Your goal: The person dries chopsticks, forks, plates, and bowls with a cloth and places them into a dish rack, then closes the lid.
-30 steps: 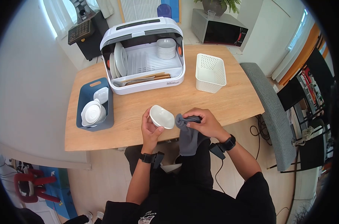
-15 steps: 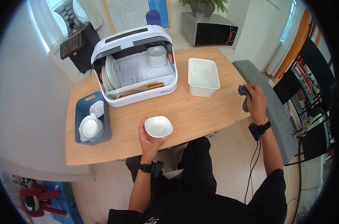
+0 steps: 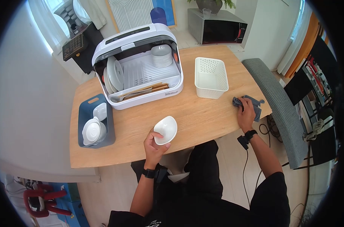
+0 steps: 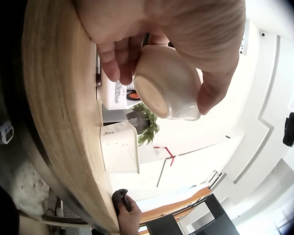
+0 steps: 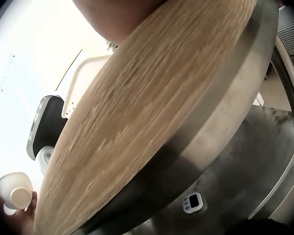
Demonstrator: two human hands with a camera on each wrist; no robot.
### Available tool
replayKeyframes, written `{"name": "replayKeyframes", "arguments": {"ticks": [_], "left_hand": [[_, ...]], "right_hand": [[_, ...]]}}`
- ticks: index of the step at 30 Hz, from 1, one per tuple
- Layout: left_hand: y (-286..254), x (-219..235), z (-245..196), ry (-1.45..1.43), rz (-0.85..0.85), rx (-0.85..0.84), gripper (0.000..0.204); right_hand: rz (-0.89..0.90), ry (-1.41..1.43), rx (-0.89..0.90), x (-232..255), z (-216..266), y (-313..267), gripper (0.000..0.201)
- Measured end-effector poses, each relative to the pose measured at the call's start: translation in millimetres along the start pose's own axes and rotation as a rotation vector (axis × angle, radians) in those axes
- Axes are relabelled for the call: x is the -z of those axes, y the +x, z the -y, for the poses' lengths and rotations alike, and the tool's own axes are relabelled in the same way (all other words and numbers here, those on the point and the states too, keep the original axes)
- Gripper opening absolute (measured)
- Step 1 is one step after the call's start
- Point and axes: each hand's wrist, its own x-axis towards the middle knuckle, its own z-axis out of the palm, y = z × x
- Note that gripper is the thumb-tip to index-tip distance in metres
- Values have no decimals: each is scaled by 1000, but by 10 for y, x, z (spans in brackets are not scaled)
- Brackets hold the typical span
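My left hand point(image 3: 153, 148) holds a white bowl point(image 3: 167, 126) tilted above the front of the table, thumb and fingers at its sides. In the left wrist view the underside of the bowl point(image 4: 161, 88) shows, with its round foot. At the table's right corner my right hand point(image 3: 247, 115) grips a bunched dark grey cloth point(image 3: 257, 109), part of which spreads out beside the fingers. The right wrist view shows only a blurred piece of that hand point(image 5: 115, 17), and the cloth is hidden there.
A white dish dryer point(image 3: 141, 101) stands open at the back, with plates, a stack of small bowls and cutlery inside. Left of it is a blue bin point(image 3: 110, 132) with white dishes. A white perforated basket point(image 3: 211, 92) stands at the right. A checked bench point(image 3: 272, 98) adjoins the table's right side.
My right hand has carried the grey cloth away from the bowl to the table's right corner, where it now lies lower. The bowl has turned and tilted in my left hand.
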Motion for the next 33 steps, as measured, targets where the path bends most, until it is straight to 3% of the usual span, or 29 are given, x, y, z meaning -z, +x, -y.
{"name": "replayKeyframes", "arguments": {"ticks": [8,13,33], "left_hand": [[44,-128,-18,128,-9,-26,37],[131,-259,-115,332,-16,-144,34],[252,-213,-392,940,144,-105,32]], "right_hand": [[-9,1,-22,-25,-27,-5,35],[-3,13,-38,-9,-7,1,35],[-52,52,-9,-30,-64,3,35]]}}
